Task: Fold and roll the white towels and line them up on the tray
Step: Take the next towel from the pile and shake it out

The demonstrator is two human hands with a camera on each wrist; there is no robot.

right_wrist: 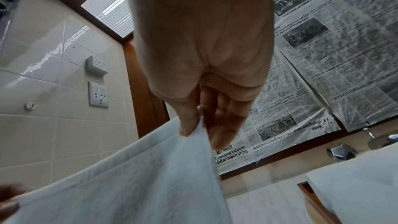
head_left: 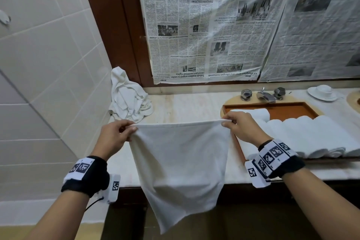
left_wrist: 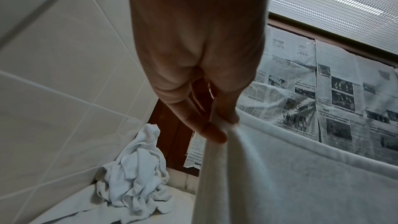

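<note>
A white towel (head_left: 181,163) hangs spread out in the air over the counter's front edge, its top edge pulled taut. My left hand (head_left: 124,131) pinches its top left corner (left_wrist: 221,129). My right hand (head_left: 230,122) pinches the top right corner (right_wrist: 200,129). A wooden tray (head_left: 272,108) sits on the counter at the right, holding several rolled white towels (head_left: 303,134) side by side. A heap of unfolded white towels (head_left: 129,97) lies in the back left corner (left_wrist: 133,185).
The marble counter (head_left: 185,107) runs along a tiled wall on the left. Newspaper (head_left: 204,25) covers the mirror behind. A tap with two handles (head_left: 263,94) and an upturned white cup on a saucer (head_left: 322,91) stand behind the tray.
</note>
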